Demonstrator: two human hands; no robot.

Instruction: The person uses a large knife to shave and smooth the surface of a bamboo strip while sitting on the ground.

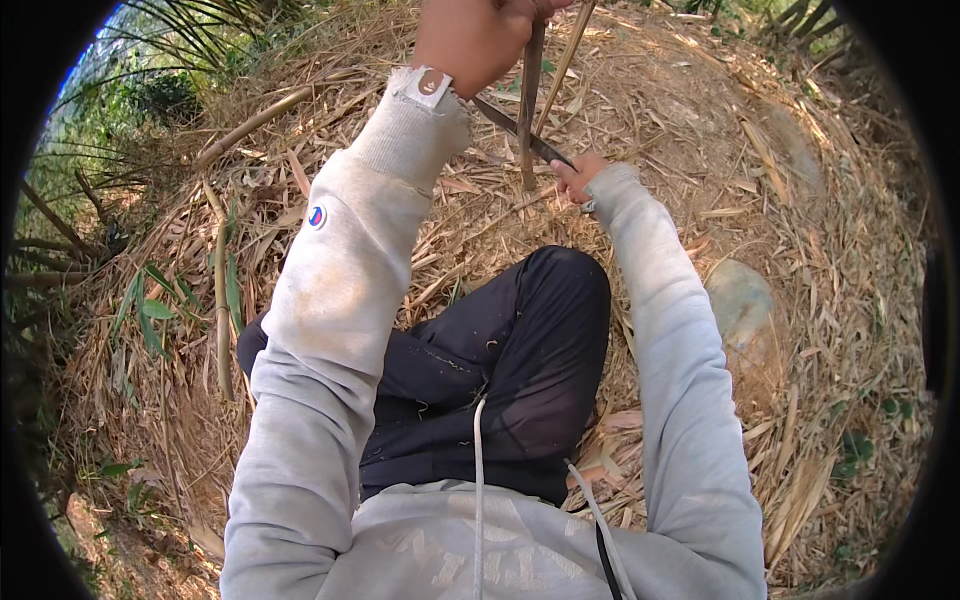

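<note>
The left hand (480, 42) clamps its grip on the stick (531, 80) up top; the right hand (580, 180) clamps the knife (547, 149) beside the stick. Strokes best run downward, away from the left hand.

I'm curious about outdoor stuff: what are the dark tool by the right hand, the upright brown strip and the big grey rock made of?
The dark tool is probably dull metal: thin, flat and straight-edged. The brown strip looks like unpolished wood or bamboo, judging by its brown colour; I can't tell which. The grey rock seems natural stone, matt and patchy in colour.
</note>
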